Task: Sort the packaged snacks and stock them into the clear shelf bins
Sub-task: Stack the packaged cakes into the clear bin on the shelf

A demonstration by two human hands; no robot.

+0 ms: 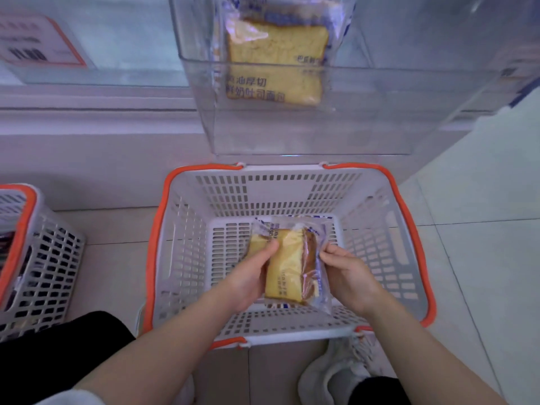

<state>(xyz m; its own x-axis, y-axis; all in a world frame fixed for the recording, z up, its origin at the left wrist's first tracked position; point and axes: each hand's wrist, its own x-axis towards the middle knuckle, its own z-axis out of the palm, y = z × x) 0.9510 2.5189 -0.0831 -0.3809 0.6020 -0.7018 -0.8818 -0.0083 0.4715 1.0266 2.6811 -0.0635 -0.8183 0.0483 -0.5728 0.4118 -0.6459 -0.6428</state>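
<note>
Now both hands, left hand (251, 276) and right hand (347, 276), gripped the bread packet (292, 264) over the basket (409, 229). Best lifted level toward the clear bin (380, 112) at upper centre.

so there's a second white slotted basket with an orange rim (32, 258) off to the left on the pale tiled floor (473, 258), a blurry orange-bordered label card (38, 42) up top left, plus a white sneaker (330, 372) and black trouser legs (58, 352) at the bottom
</note>
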